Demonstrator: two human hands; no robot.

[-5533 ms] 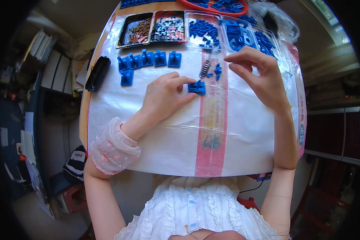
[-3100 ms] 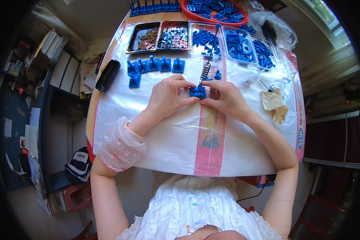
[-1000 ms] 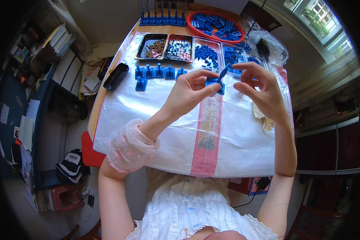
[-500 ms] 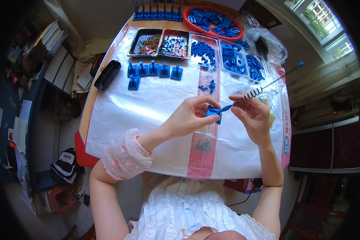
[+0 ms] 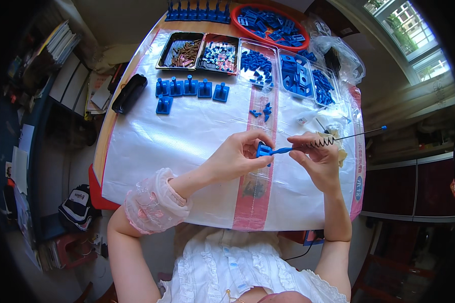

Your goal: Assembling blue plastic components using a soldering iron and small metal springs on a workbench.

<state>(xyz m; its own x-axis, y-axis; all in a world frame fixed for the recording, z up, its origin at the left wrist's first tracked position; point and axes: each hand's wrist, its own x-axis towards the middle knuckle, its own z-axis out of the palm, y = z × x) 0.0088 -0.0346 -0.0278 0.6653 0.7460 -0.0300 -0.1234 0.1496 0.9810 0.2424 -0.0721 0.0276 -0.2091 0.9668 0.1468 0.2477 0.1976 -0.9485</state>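
Above the table's middle, my left hand [image 5: 241,155] is closed on a small blue plastic base [image 5: 262,150], gripped between thumb and fingers. A slim blue stem [image 5: 281,150] runs from that base toward the right. My right hand [image 5: 316,160] pinches a thin black rod with a coiled spring [image 5: 322,143] along it and a blue tip [image 5: 383,128] at its far end. Rod, stem and base form one nearly level line between the hands. How the base and stem join is partly hidden by my left fingers.
Several blue bases with pegs [image 5: 189,86] stand at the far left, beside a black case [image 5: 130,94]. Behind are trays of brass-coloured pieces [image 5: 183,54], small nuts [image 5: 218,54] and blue parts [image 5: 257,61]. A red basin [image 5: 301,43] and a blue rack [image 5: 197,14] stand farther back.
The rod has tilted down from a steep slant to nearly level. The base has turned in my left hand and shifted slightly left. Both hands keep their hold.
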